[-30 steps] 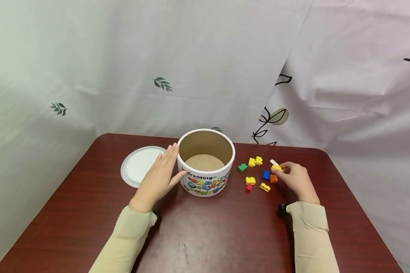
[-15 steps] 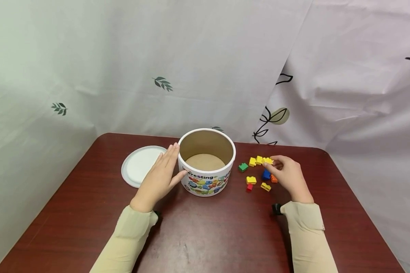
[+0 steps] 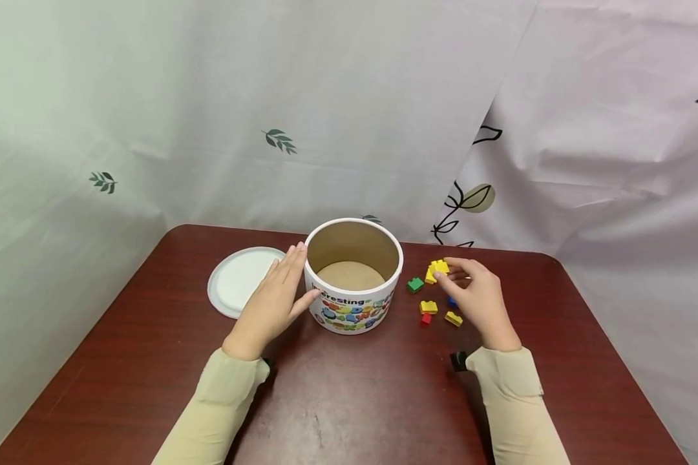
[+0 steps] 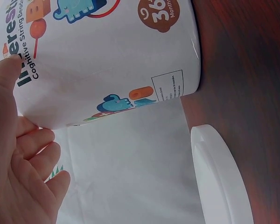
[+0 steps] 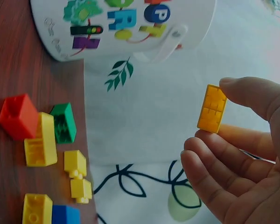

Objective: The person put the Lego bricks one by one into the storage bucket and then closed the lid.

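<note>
My right hand (image 3: 479, 297) pinches a yellow toy brick (image 5: 212, 108) between thumb and fingers, raised above the table at the right. Its hollow underside faces the right wrist camera. My left hand (image 3: 267, 310), fingers extended, rests against the left side of a white printed bucket (image 3: 349, 316). In the left wrist view the thumb lies on the bucket's lettering. The bucket stands upright without its lid, and its visible floor is bare. Below and around the right hand lie loose bricks: green (image 3: 415, 285), red (image 3: 426, 319), blue (image 5: 66, 214) and several yellow ones (image 3: 428, 307).
A round white lid (image 3: 235, 284) lies on the dark red table (image 3: 349, 400), left of the bucket. A pale curtain (image 3: 349, 116) with leaf prints hangs behind the table. The right hand partly covers the bricks in the head view.
My right hand has carried the yellow brick up and leftward, over the other bricks and closer to the bucket. My left hand has stayed against the bucket.
</note>
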`<state>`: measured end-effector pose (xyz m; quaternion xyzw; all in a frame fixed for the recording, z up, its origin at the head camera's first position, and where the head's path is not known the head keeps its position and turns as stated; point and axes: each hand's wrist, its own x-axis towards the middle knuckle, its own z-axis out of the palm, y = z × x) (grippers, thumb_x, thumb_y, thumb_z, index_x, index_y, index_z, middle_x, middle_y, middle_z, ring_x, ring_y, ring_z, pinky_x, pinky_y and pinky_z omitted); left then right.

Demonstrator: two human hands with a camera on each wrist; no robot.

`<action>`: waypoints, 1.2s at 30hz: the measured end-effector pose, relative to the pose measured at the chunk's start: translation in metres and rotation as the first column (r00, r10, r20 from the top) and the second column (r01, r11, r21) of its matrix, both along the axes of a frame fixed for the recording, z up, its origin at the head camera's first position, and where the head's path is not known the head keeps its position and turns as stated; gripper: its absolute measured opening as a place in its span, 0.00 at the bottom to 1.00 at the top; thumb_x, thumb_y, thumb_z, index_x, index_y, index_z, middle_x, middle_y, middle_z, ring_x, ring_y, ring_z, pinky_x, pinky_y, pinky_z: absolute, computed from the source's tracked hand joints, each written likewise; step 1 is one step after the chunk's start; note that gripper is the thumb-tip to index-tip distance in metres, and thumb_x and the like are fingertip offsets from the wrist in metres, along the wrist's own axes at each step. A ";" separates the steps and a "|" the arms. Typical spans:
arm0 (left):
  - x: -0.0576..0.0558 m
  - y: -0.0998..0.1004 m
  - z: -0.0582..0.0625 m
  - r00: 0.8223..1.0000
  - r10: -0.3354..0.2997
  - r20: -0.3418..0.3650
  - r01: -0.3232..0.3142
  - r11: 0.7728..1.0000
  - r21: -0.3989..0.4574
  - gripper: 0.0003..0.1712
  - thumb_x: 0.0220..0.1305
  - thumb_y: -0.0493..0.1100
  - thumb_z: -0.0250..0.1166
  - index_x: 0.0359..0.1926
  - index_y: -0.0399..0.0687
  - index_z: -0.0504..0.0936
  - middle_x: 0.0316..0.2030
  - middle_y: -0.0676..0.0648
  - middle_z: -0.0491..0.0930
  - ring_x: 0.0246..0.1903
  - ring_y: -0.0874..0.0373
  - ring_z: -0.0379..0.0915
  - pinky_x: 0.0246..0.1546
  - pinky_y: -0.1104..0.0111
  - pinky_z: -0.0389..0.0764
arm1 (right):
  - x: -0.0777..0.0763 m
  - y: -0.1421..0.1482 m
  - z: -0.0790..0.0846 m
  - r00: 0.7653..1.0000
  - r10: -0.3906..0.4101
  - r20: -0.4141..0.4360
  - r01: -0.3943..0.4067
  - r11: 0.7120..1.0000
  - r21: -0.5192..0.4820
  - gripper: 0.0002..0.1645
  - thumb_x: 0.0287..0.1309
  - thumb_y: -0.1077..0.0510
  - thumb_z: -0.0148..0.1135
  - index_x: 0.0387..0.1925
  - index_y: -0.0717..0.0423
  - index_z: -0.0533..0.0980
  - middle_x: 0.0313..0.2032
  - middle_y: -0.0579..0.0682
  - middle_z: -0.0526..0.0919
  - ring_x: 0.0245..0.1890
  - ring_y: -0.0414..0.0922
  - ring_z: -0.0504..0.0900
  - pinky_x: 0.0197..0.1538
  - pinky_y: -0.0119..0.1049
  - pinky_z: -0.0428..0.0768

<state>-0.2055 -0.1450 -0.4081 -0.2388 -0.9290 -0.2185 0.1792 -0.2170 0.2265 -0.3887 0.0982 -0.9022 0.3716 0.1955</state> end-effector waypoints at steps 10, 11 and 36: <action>0.000 -0.001 -0.001 1.000 0.010 0.001 -0.010 1.000 -0.008 0.49 0.70 0.55 0.65 0.79 0.36 0.52 0.77 0.38 0.54 0.77 0.46 0.49 0.75 0.45 0.53 | 0.008 -0.012 0.010 0.993 0.035 -0.115 -0.035 0.999 0.003 0.25 0.56 0.59 0.76 0.56 0.58 0.82 0.42 0.52 0.85 0.40 0.46 0.85 0.45 0.33 0.85; 0.000 -0.001 -0.001 1.000 0.009 0.002 -0.009 1.000 -0.007 0.49 0.70 0.55 0.65 0.79 0.36 0.52 0.77 0.38 0.54 0.77 0.46 0.48 0.75 0.46 0.53 | 0.009 -0.014 0.011 0.992 0.042 -0.123 -0.043 0.999 -0.005 0.25 0.56 0.60 0.76 0.56 0.58 0.82 0.42 0.51 0.85 0.40 0.46 0.85 0.45 0.27 0.83; 0.000 -0.001 0.000 1.000 0.003 0.006 -0.003 1.000 -0.012 0.49 0.71 0.55 0.65 0.79 0.36 0.52 0.78 0.39 0.53 0.77 0.47 0.48 0.74 0.45 0.54 | -0.009 -0.072 0.037 0.950 0.210 -0.230 -0.247 0.958 -0.147 0.24 0.50 0.63 0.79 0.51 0.60 0.85 0.40 0.52 0.87 0.37 0.45 0.86 0.41 0.35 0.87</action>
